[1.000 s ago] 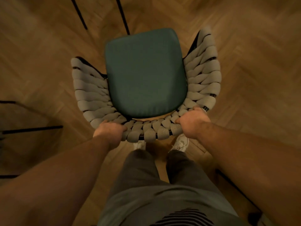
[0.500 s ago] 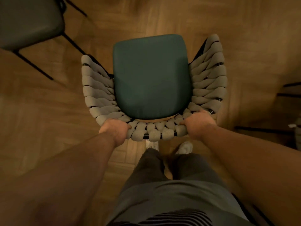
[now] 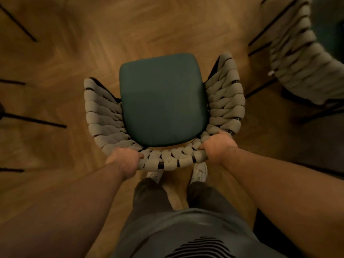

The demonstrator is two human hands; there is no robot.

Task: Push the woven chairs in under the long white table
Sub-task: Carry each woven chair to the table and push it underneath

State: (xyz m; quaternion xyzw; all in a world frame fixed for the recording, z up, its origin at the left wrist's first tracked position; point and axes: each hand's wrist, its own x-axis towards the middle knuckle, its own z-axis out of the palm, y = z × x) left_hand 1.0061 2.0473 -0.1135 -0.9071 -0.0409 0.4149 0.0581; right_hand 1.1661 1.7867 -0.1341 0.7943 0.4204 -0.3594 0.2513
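Note:
A woven chair [image 3: 104, 116] with grey braided back and a dark green seat cushion [image 3: 162, 101] stands right in front of me, seen from above. My left hand [image 3: 124, 160] grips the left end of its curved back rail. My right hand [image 3: 217, 146] grips the right end of the same rail. The white table is not in view.
A second woven chair [image 3: 301, 58] stands at the upper right, close to the held chair's right arm. Thin black legs [image 3: 35, 121] of other furniture cross the wooden herringbone floor [image 3: 130, 28] at the left. My feet are just behind the chair.
Both hands kept their grip while the chair and I turned: the dark seat at upper left left the view and another woven chair came in at upper right.

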